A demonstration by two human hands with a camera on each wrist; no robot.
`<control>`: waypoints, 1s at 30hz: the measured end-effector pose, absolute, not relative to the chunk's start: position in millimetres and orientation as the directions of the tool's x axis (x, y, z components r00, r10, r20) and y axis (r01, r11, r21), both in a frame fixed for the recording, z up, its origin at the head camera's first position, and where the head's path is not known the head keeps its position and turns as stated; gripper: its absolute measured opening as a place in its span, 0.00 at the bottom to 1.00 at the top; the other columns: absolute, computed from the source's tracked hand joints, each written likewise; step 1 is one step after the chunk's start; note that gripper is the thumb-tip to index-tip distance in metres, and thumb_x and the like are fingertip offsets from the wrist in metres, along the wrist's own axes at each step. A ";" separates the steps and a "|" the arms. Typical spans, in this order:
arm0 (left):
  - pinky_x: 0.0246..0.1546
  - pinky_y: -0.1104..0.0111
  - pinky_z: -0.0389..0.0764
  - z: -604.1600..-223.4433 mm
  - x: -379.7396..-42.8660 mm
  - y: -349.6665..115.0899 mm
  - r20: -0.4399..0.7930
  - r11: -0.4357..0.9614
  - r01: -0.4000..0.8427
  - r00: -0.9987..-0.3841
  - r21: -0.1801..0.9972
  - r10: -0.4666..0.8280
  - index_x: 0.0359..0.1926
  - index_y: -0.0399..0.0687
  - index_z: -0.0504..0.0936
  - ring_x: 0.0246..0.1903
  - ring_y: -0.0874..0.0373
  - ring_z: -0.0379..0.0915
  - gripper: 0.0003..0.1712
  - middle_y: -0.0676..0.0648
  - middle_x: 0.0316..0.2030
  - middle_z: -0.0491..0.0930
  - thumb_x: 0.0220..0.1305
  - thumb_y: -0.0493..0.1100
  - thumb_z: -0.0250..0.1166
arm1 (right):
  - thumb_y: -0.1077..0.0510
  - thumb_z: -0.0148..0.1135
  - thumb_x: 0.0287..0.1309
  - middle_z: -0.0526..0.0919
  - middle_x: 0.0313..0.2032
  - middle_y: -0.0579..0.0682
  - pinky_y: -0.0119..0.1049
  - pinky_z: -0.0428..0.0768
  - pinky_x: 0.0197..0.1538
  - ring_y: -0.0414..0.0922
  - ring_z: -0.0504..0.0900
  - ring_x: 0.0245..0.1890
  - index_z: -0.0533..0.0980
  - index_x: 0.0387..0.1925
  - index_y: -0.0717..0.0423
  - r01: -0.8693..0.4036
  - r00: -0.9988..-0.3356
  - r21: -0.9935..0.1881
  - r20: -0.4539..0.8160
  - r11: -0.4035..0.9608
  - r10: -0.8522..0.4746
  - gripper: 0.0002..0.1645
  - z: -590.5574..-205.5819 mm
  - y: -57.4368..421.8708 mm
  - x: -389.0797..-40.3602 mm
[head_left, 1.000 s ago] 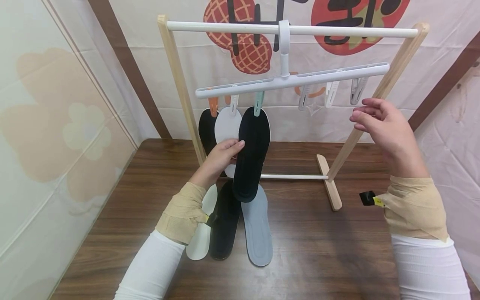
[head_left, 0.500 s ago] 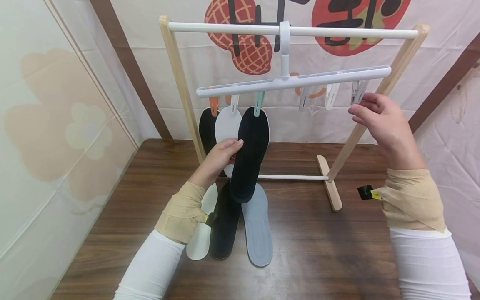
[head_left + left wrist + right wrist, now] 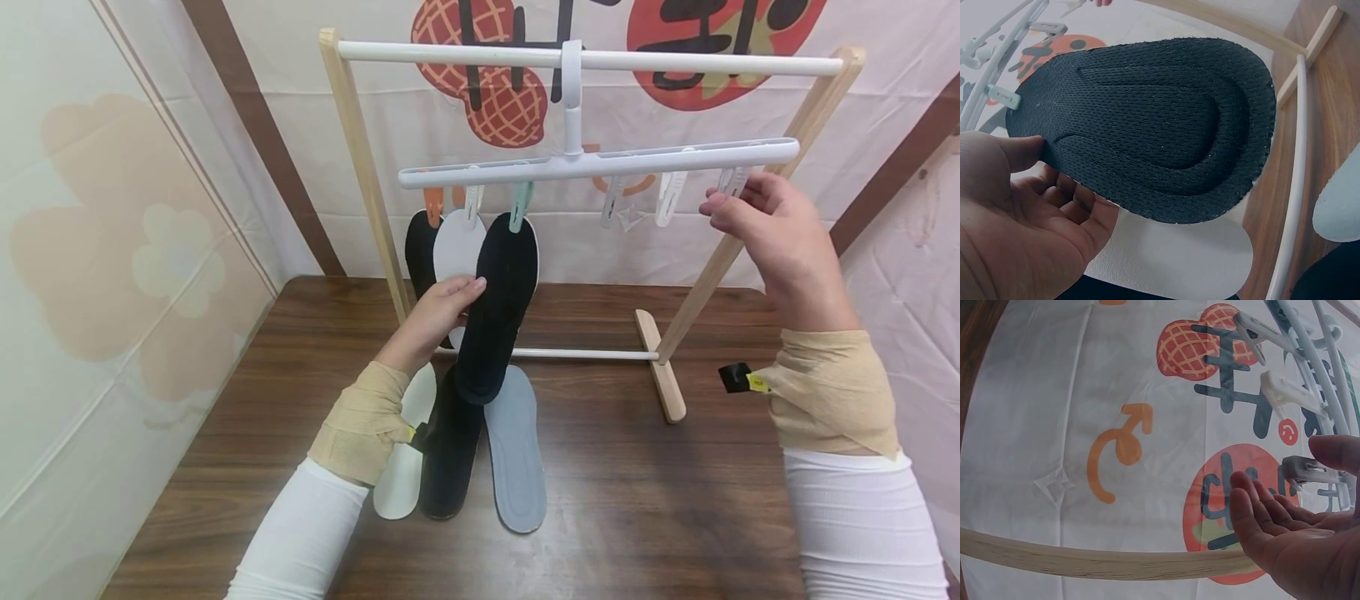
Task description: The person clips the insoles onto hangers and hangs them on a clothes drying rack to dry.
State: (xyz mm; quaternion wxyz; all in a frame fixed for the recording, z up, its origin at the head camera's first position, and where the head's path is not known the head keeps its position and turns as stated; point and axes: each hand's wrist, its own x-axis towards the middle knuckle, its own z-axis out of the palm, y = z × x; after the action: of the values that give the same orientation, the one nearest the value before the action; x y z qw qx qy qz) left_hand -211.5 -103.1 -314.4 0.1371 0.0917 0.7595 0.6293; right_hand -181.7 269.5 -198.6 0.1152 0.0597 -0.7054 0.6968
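Observation:
My left hand (image 3: pixel 431 321) pinches the left edge of a black insole (image 3: pixel 498 312), thumb in front. The insole slants from a mint clip (image 3: pixel 519 207) on a white clip hanger (image 3: pixel 615 162). Its textured, moulded face fills much of the left wrist view. Just left, a white insole (image 3: pixel 455 246) and another black insole (image 3: pixel 422 250) hang from a white clip (image 3: pixel 472 207) and an orange clip (image 3: pixel 433 207). My right hand (image 3: pixel 787 242) is around the rightmost grey clip (image 3: pixel 1310 472), a gap showing between thumb and fingertips.
On the wooden table (image 3: pixel 637 517) lie a pale insole (image 3: pixel 397 483), a black insole (image 3: pixel 447 475) and a grey insole (image 3: pixel 517 450). The hanger hooks over the top bar (image 3: pixel 697 62) of a wooden-sided rack (image 3: pixel 806 121). Two more clips hang right of centre, holding nothing.
My right hand has come up and in around the rightmost clip. The hanger's right end has dropped and its left end has risen, making it more level. My left hand has barely moved.

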 end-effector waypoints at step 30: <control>0.64 0.48 0.69 -323.1 -210.9 -101.1 -0.161 0.243 -0.083 -0.934 0.966 0.319 0.63 0.42 0.75 0.55 0.45 0.71 0.28 0.39 0.54 0.75 0.78 0.58 0.51 | 0.65 0.68 0.63 0.84 0.30 0.50 0.28 0.78 0.45 0.42 0.83 0.31 0.82 0.40 0.63 -0.307 -0.952 -0.945 0.304 -0.114 0.043 0.06 -197.6 271.2 -166.4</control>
State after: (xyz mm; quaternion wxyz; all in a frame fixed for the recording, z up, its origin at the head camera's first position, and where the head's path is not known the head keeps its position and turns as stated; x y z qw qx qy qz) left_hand -210.9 -101.1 -323.1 0.1648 0.0764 0.7711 0.6103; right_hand -166.4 271.2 -197.6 0.1181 0.1009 -0.6550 0.7395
